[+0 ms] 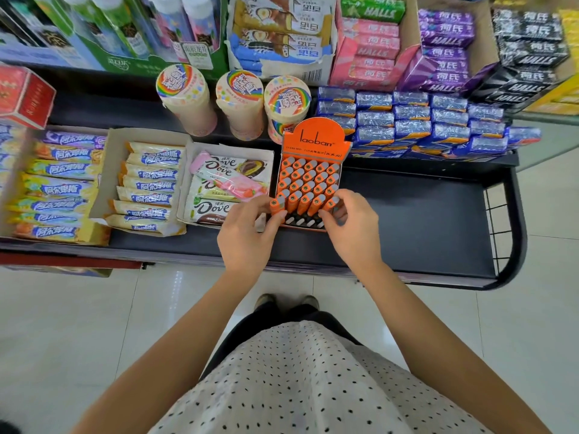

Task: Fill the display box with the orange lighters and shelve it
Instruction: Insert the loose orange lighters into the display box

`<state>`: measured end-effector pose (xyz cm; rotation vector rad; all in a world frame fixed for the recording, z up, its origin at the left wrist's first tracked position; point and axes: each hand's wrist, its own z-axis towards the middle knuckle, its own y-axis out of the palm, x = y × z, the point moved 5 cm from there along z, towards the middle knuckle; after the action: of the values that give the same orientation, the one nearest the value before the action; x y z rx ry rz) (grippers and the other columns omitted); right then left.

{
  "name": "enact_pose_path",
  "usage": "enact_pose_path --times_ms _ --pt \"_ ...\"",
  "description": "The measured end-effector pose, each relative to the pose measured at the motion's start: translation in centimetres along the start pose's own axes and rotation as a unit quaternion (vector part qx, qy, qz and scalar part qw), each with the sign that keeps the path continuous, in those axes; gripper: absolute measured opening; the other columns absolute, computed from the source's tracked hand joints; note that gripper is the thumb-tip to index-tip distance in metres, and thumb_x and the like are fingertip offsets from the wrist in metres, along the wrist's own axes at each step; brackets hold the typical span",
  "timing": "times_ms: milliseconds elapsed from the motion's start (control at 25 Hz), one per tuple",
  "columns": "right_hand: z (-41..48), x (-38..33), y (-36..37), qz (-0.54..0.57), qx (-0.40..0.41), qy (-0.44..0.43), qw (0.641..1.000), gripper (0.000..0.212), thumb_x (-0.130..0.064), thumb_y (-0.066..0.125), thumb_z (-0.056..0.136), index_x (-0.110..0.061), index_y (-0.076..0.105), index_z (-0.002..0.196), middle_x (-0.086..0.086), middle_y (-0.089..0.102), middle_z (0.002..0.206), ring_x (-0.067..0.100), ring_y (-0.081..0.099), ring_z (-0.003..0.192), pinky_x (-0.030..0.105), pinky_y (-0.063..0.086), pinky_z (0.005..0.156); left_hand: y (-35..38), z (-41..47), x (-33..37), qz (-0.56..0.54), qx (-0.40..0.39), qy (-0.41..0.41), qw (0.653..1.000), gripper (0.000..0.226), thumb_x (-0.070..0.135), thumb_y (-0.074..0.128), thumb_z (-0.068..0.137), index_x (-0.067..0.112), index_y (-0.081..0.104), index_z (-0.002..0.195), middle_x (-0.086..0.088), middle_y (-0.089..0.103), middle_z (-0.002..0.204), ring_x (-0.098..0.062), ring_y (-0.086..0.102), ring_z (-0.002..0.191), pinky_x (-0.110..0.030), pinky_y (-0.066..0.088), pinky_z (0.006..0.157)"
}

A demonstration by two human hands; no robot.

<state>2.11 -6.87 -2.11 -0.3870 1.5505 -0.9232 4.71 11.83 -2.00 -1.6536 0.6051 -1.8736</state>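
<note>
The display box [314, 142] stands on the black shelf [423, 214], near the front edge and about midway along it, just beside the Dove chocolate tray [225, 183]. The rear rows are filled with orange lighters [308, 177]; the front row of sockets is still empty.

Handling, as judged: each lighter is light, rigid and smooth plastic, so it can slip. Grip it on the flat sides, below the grey cap. The box is thin card and probably flexes under load. Support it from the base or both side walls, never by the arched header.

The left hand [247, 233] is partly curled, its fingers pinching one lighter [277, 205] at the left end of the nearest filled row. The right hand [351, 223] is likewise curled, its fingertips [332, 214] closed on the lighter [331, 204] at the right end of that row. Neither hand grips the box itself.
</note>
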Motion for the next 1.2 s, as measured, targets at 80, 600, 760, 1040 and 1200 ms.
enact_pose_path --times_ms 80,600,760,1040,1200 --pt "-0.3 -0.1 0.2 -0.005 0.005 -0.001 1.0 0.031 -0.015 0.07 0.081 -0.008 0.061 0.11 0.011 0.064 0.097 0.015 0.056 0.076 0.027 0.05 0.068 0.0 0.0 -0.1 0.007 0.0 -0.003 1.0 0.027 0.029 0.076 0.079 0.014 0.07 0.1 0.0 0.073 0.085 -0.013 0.06 0.084 -0.021 0.039 0.065" --pt "-0.3 0.0 0.1 -0.008 0.003 0.02 1.0 0.035 -0.02 0.069 0.082 -0.01 0.058 0.114 0.01 0.061 0.109 0.02 0.059 0.093 0.025 0.041 0.067 0.4 0.6 0.7 0.065 0.009 0.081 0.994 0.024 0.025 0.084 0.07 0.007 0.069 0.077 -0.008 0.071 0.07 -0.026 0.065 0.064 -0.025 0.042 0.056" --pt "-0.2 0.2 0.1 -0.008 -0.005 0.02 1.0 0.036 -0.022 0.068 0.082 -0.011 0.058 0.115 0.009 0.061 0.11 0.019 0.059 0.092 0.025 0.042 0.067 0.2 0.6 0.4 0.098 -0.007 0.119 0.988 0.024 0.029 0.079 0.073 0.008 0.067 0.074 -0.006 0.067 0.06 -0.026 0.062 0.057 -0.03 0.046 0.052" --pt "-0.4 1.2 0.9 0.016 -0.046 0.08 0.996 0.042 -0.017 0.066 0.084 -0.012 0.047 0.12 0.003 0.058 0.109 0.013 0.056 0.08 0.028 0.044 0.065 1.3 1.5 1.1 0.138 -0.055 0.102 0.984 0.027 0.022 0.082 0.071 0.007 0.059 0.072 -0.006 0.063 0.061 -0.029 0.058 0.06 -0.029 0.036 0.056" --pt "-0.6 2.7 1.7 -0.015 -0.072 0.137 0.988 0.014 -0.014 0.062 0.086 -0.003 0.055 0.091 0.01 0.058 0.082 0.021 0.053 0.068 0.021 0.036 0.051 1.3 1.5 1.2 0.154 -0.069 0.082 0.982 0.028 0.029 0.079 0.074 0.009 0.061 0.082 -0.007 0.066 0.071 -0.031 0.06 0.072 -0.033 0.038 0.061"
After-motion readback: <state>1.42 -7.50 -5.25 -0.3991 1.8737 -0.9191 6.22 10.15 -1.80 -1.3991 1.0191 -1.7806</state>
